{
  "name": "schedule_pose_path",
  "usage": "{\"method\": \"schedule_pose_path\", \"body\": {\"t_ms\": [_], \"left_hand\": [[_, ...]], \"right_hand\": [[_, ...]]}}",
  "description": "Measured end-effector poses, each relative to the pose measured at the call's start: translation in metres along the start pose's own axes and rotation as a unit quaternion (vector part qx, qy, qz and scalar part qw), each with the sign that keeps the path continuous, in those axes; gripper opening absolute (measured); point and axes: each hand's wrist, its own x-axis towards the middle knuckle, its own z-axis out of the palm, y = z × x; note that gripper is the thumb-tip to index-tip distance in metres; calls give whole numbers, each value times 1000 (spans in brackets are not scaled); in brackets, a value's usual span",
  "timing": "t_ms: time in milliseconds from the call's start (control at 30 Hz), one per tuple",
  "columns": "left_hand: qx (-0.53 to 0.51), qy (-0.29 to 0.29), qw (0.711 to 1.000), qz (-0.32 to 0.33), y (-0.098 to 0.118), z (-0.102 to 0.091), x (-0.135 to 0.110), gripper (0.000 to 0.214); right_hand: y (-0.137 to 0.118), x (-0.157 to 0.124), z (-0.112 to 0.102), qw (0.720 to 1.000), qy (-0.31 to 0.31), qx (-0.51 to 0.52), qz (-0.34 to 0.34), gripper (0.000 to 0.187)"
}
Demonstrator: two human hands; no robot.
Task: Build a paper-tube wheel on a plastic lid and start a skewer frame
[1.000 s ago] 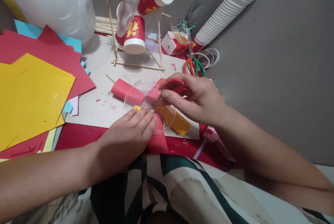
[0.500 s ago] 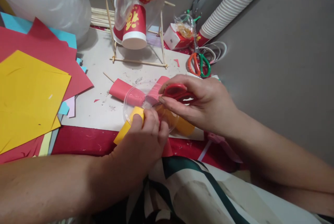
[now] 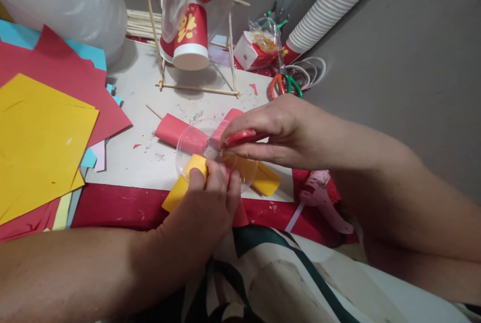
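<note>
A clear plastic lid [image 3: 188,145] lies over a cross of rolled paper blades, red [image 3: 173,130] and yellow [image 3: 266,180], on the grey board [image 3: 128,152]. My left hand [image 3: 203,212] pinches the near edge of the lid and a yellow blade [image 3: 180,190], fingers closed. My right hand [image 3: 274,130] is closed round red-handled scissors [image 3: 240,138], turned on edge with their tip at the lid's middle.
Yellow, red and blue paper sheets [image 3: 41,127] lie at the left. A stick frame [image 3: 195,90] carrying red paper cups [image 3: 190,37] stands behind. Green-and-orange scissors [image 3: 285,85], a stack of white cups [image 3: 330,4], a small red box [image 3: 250,52] and a pink glue gun [image 3: 323,197] lie to the right.
My left hand went from flat on the lid to a pinch on its near edge and the yellow blade. My right hand rolled over, turning the scissors on edge.
</note>
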Motion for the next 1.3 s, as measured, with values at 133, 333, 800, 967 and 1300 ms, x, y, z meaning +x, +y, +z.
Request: {"method": "schedule_pose_path", "body": {"t_ms": [133,333,800,967,1300], "left_hand": [[-6,8,1000,0,0,1,0,45],[21,18,1000,-4,3,2,-3,46],[17,6,1000,-10,6,1,-3,48],[24,10,999,-20,9,2,-3,46],[18,19,1000,-17,8,5,-6,44]], "right_hand": [[-9,0,23,970,184,-56,146,11],[-14,-11,48,929,302,-16,213,10],[7,7,-12,993,-71,93,17,16],[-7,5,15,990,109,-33,84,15],[-15,-18,49,948,282,-73,128,6]]}}
